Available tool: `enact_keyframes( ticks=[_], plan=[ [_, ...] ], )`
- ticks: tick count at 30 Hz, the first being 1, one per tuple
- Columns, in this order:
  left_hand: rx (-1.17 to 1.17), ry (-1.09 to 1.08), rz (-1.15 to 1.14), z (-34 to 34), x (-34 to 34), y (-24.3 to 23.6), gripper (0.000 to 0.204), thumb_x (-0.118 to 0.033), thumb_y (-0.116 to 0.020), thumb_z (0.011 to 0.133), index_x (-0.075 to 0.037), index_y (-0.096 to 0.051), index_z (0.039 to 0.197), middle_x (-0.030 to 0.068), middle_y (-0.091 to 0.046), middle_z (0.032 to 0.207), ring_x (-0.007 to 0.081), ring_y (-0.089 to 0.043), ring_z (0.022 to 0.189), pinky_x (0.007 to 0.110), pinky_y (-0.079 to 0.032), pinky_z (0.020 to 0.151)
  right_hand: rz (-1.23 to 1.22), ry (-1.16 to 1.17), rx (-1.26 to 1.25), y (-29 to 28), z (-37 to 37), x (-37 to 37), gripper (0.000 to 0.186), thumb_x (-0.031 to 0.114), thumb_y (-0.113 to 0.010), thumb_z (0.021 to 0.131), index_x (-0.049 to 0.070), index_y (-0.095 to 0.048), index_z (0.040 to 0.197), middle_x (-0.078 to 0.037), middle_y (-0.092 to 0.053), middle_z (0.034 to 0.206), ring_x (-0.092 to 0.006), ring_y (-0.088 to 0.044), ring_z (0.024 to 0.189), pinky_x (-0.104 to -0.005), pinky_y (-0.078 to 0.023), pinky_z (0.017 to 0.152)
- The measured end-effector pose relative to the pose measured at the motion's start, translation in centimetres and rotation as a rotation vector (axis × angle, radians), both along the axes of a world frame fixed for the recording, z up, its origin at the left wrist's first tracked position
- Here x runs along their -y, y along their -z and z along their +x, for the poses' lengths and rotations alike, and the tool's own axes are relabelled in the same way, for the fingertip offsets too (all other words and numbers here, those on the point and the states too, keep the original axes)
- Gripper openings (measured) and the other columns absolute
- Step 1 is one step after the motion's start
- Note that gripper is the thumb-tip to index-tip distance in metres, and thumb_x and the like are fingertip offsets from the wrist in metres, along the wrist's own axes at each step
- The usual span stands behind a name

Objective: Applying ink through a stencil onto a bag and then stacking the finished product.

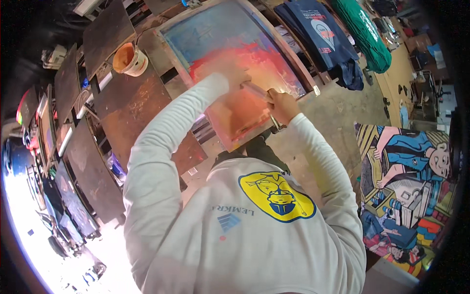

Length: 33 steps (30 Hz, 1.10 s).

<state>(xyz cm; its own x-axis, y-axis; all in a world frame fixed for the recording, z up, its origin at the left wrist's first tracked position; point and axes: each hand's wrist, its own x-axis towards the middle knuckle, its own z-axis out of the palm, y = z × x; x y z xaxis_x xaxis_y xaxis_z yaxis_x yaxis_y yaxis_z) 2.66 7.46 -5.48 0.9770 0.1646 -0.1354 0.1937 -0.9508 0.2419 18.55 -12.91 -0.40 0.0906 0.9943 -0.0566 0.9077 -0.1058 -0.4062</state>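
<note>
Both of my hands grip a squeegee (pixel 257 91) with a pale, bar-like handle, held slantwise over a framed printing screen (pixel 245 115). My left hand (pixel 234 77), smeared by motion, closes round the handle's far left end. Fingers of my right hand (pixel 284 106) wrap the near right end. Red and orange ink covers the near and middle part of the mesh, while its far part looks grey-blue. The squeegee's lower edge is hard to make out, so I cannot tell whether it touches the mesh. A wooden frame (pixel 296 59) borders the screen.
An orange-stained bucket (pixel 131 60) stands on dark boards (pixel 129 100) to the left. Dark blue printed cloth bags (pixel 318 34) and a green cloth bundle (pixel 367 39) lie at the far right. A colourful cartoon panel (pixel 404 196) is at the near right.
</note>
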Motion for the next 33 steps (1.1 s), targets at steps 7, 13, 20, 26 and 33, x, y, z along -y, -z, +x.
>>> enact_keyframes(
  ticks=[7, 13, 20, 26, 33],
  plan=[
    [0.098, -0.504, 0.001, -5.8, 5.3, 0.2, 0.027, -0.012, -0.068, 0.075, -0.014, -0.066, 0.102, 0.0108, -0.068, 0.111, 0.0319, -0.064, 0.103, 0.048, -0.037, 0.106, 0.035, -0.223, 0.003, 1.4, 0.0, -3.9, 0.037, 0.01, -0.062, 0.077, 0.011, -0.063, 0.115, -0.017, -0.069, 0.092, -0.0372, -0.067, 0.084, -0.0485, -0.053, 0.075],
    [0.048, -0.769, 0.219, -9.4, 10.5, 2.2, 0.04, -0.009, -0.067, 0.075, -0.01, -0.062, 0.115, 0.0107, -0.068, 0.11, 0.0322, -0.064, 0.102, 0.044, -0.047, 0.094, 0.05, -0.523, 0.026, 3.1, -1.4, -6.0, 0.041, 0.009, -0.058, 0.076, 0.013, -0.065, 0.117, -0.016, -0.067, 0.102, -0.0354, -0.065, 0.092, -0.0457, -0.053, 0.08],
    [0.138, -1.038, 0.155, -5.6, 20.6, 2.2, 0.032, -0.017, -0.059, 0.083, -0.004, -0.063, 0.112, 0.0175, -0.066, 0.11, 0.0353, -0.062, 0.108, 0.043, -0.045, 0.098, 0.026, -0.673, -0.07, 2.6, 1.8, -2.6, 0.037, 0.007, -0.058, 0.077, 0.01, -0.065, 0.113, -0.014, -0.067, 0.109, -0.0328, -0.063, 0.102, -0.0438, -0.051, 0.087],
    [0.29, -1.189, -0.053, -4.5, 24.5, 0.6, 0.049, -0.016, -0.07, 0.076, -0.005, -0.058, 0.123, 0.0184, -0.064, 0.115, 0.035, -0.059, 0.113, 0.045, -0.043, 0.103, 0.15, -0.842, -0.085, 2.6, 3.4, -0.5, 0.035, 0.01, -0.059, 0.077, 0.01, -0.066, 0.112, -0.016, -0.068, 0.104, -0.0341, -0.065, 0.096, -0.0448, -0.052, 0.084],
    [0.406, -1.113, -0.134, -3.5, 20.3, -4.2, 0.032, -0.015, -0.066, 0.08, -0.013, -0.067, 0.113, 0.0189, -0.069, 0.098, 0.0393, -0.066, 0.093, 0.047, -0.053, 0.085, -0.096, -0.939, 0.015, 2.1, 4.5, -7.8, 0.033, 0.016, -0.063, 0.073, 0.016, -0.069, 0.105, -0.014, -0.07, 0.089, -0.0361, -0.067, 0.085, -0.0471, -0.053, 0.079]
  ],
)
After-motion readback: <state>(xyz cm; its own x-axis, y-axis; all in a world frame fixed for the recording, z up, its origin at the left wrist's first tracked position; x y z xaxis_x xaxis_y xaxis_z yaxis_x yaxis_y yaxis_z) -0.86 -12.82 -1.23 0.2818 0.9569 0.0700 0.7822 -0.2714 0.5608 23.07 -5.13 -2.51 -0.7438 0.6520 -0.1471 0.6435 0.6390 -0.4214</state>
